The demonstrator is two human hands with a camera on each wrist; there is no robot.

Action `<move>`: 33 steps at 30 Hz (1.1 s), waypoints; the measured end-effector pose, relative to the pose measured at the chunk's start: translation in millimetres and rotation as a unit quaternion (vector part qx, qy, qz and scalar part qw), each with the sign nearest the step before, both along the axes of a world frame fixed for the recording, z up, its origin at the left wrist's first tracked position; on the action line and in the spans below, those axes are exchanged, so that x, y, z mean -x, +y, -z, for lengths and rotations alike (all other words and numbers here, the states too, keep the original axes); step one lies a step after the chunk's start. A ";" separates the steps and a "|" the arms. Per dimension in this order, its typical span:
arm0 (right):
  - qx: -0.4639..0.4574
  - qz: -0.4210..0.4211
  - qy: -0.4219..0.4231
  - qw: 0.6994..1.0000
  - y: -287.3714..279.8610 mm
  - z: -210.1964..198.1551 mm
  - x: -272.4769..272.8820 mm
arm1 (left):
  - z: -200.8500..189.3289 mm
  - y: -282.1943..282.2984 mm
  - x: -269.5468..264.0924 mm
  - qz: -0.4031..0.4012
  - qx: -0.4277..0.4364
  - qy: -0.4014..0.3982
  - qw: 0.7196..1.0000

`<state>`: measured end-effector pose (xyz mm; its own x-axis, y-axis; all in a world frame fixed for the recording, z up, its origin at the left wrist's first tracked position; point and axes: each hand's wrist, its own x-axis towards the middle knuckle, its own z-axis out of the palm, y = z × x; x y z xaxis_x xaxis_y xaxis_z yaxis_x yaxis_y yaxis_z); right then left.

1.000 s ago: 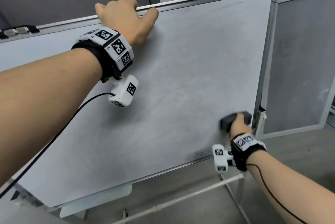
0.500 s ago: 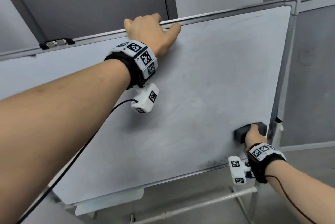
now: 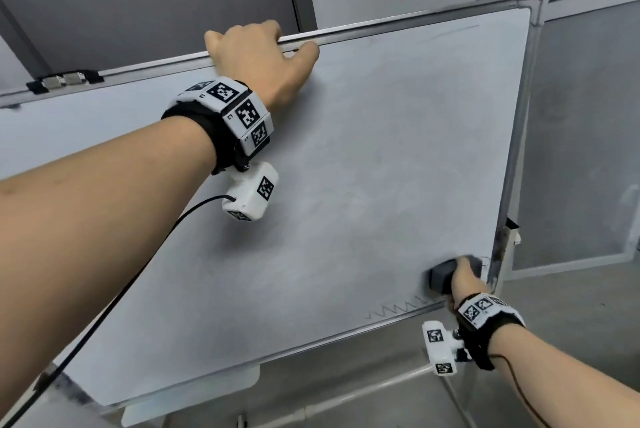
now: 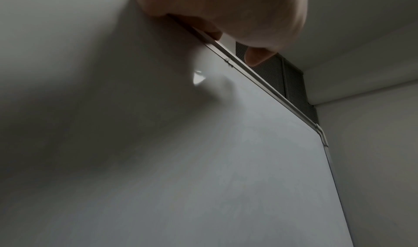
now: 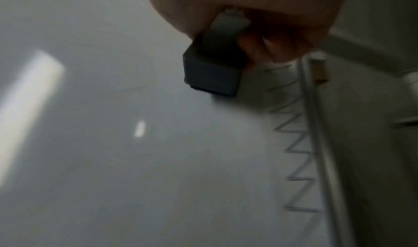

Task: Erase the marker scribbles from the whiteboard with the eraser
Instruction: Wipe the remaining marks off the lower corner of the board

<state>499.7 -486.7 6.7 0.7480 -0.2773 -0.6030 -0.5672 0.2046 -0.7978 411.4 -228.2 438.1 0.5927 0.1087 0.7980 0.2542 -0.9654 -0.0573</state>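
The whiteboard (image 3: 363, 168) leans on its stand, its face smeared grey. My left hand (image 3: 256, 57) grips the board's top frame (image 4: 255, 75), fingers curled over the edge. My right hand (image 3: 465, 280) holds the dark grey eraser (image 3: 443, 277) flat against the board near its lower right corner. A thin zigzag marker scribble (image 3: 398, 310) runs along the bottom edge, just below and left of the eraser. In the right wrist view the eraser (image 5: 212, 72) sits beside the zigzag scribble (image 5: 294, 143), which follows the bottom frame.
A white marker tray (image 3: 194, 393) hangs under the board's bottom edge, with stand bars (image 3: 311, 410) below it. A clip (image 3: 64, 79) sits on the top frame at left. Grey wall panels (image 3: 581, 150) stand right of the board.
The eraser and my right hand have slid slightly down along the right edge toward the lower corner. My left hand keeps its grip on the top frame; the head view has shifted.
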 end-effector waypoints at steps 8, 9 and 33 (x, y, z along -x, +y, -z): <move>0.038 0.054 -0.123 0.990 16.6 -72.6 -1.0 | -1.0 5.4 -3.6 0.002 0.009 -0.004 1.000; 0.059 0.032 -0.085 0.994 13.7 -52.9 8.6 | -1.3 6.6 -3.7 0.001 0.007 -0.005 1.000; -0.016 0.024 -0.012 1.000 -22.8 28.4 -13.8 | 1.6 9.7 -10.5 0.014 0.001 -0.024 1.000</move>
<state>513.5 -509.6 -21.7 0.7490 -0.2931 -0.5942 -0.5370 0.2569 -0.8035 421.9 -218.5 436.5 0.5565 0.0953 0.8253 0.2305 -0.9721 -0.0431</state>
